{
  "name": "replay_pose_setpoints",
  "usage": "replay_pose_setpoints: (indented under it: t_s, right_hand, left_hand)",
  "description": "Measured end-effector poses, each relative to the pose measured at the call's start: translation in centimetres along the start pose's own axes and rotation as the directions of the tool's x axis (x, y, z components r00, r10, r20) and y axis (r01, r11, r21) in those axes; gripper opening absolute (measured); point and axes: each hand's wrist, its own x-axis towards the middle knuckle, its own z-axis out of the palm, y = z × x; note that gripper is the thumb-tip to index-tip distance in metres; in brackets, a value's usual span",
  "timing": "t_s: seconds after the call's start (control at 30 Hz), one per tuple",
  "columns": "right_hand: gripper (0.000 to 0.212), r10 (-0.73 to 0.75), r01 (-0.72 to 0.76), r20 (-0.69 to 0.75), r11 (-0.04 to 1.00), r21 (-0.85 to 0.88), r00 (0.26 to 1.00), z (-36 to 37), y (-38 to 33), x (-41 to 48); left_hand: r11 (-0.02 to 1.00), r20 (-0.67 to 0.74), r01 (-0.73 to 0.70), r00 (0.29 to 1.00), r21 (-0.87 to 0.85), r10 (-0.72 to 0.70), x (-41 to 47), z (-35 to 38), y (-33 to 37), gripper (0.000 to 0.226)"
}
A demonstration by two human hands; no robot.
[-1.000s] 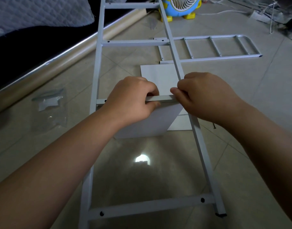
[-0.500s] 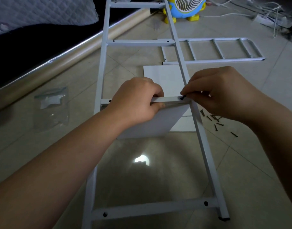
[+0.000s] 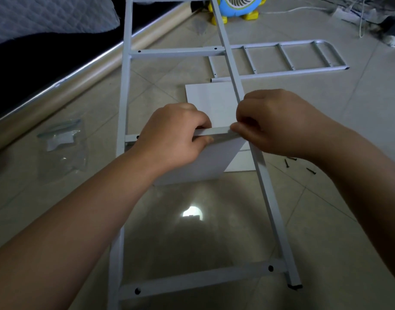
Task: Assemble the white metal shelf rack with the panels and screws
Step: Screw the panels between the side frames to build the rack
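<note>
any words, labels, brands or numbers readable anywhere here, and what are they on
None: no text can be read anywhere in this view.
plastic bag: a pale slip inside, any print too blurred to read.
fan: no label shows.
white panel and metal frame: plain, unmarked.

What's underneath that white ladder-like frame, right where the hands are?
Under the frame a white panel, which the left hand grips against the crossbar, slopes to the tiled floor; a second panel lies flat beyond. The right hand covers the crossbar's end joint.
</note>
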Motion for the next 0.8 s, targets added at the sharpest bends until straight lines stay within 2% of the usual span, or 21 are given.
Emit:
replay_pose_setpoints:
  t_s: [0.13, 0.23, 0.37, 0.5, 0.63, 0.8]
  right_hand:
    - [0.036, 0.043, -0.043, -0.013, 0.998, 0.043, 0.999, -0.2, 0.1, 0.0]
    - [0.033, -0.069, 0.072, -0.026, 0.990, 0.120, 0.997, -1.3, 0.3, 0.0]
    - [0.019, -0.166, 0.167, -0.025, 0.984, 0.054, 0.986, -0.9, 0.7, -0.2]
    - [0.025, -0.134, 0.135, -0.039, 0.990, 0.031, 0.990, -0.4, 0.6, 0.1]
    - [0.044, -0.108, 0.109, -0.061, 0.994, 0.016, 0.992, 0.0, 0.5, 0.0]
    - [0.032, -0.010, 0.006, -0.141, 0.999, -0.033, 0.990, 1.1, -0.3, 0.0]
  left_hand:
    - [1.000, -0.016, 0.001, 1.000, -0.008, -0.001, 0.1, 0.0, -0.1, 0.024]
    - [1.000, -0.026, -0.021, 0.999, -0.013, 0.021, 0.2, 0.1, -0.3, 0.022]
    - [0.999, -0.048, -0.042, 0.998, -0.012, 0.041, 0.2, 0.3, -0.4, 0.021]
    - [0.998, -0.051, -0.066, 0.996, 0.004, 0.066, 0.2, 0.4, -0.7, 0.023]
    - [0.999, -0.033, -0.042, 0.999, -0.007, 0.042, 0.2, 0.3, -0.6, 0.033]
    - [0.999, -0.033, -0.046, 0.998, -0.006, 0.046, 0.0, 0.3, -0.5, 0.034]
